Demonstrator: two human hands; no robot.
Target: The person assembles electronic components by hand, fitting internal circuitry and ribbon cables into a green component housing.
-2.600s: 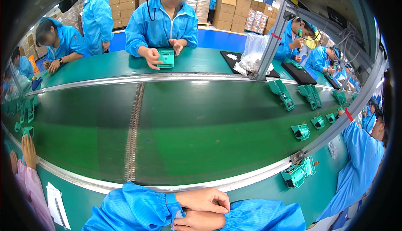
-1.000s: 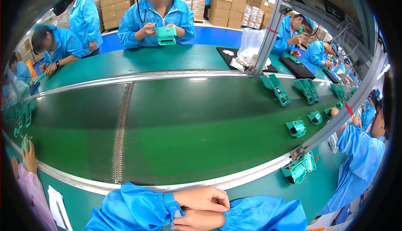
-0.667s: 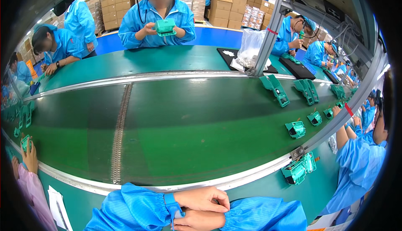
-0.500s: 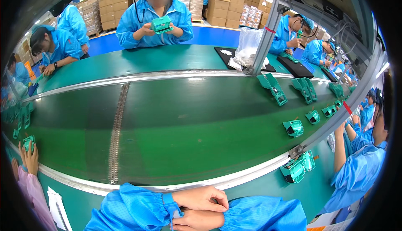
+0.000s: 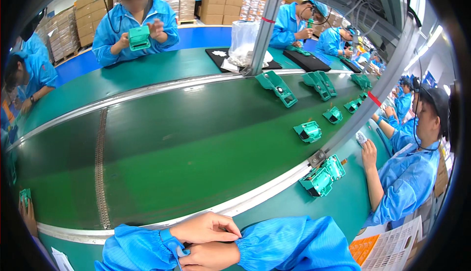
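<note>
Both forearms, in blue sleeves, cross in front of me at the near edge of the bench. My left hand (image 5: 206,228) lies over the right wrist, its fingers loosely bent beside the right sleeve cuff (image 5: 248,249), with nothing visible in them. Beneath it, my right hand (image 5: 211,255) reaches to the left wrist, its fingers closed at a blue wrist strap (image 5: 172,245); the fingertips are partly hidden. On the bench to my right stands an opened green plastic housing (image 5: 318,181), beyond reach of either hand as they lie.
A green conveyor belt (image 5: 196,148) with a metal rail (image 5: 255,190) runs ahead, several green housings (image 5: 309,132) on its right side. A metal post (image 5: 343,128) rises at the right. Co-workers sit around; one across holds a green housing (image 5: 139,38). A white crate (image 5: 392,246) stands lower right.
The view has turned right, so the scene has slid left. My hands keep their crossed pose. The co-worker across has lifted one hand off the green housing.
</note>
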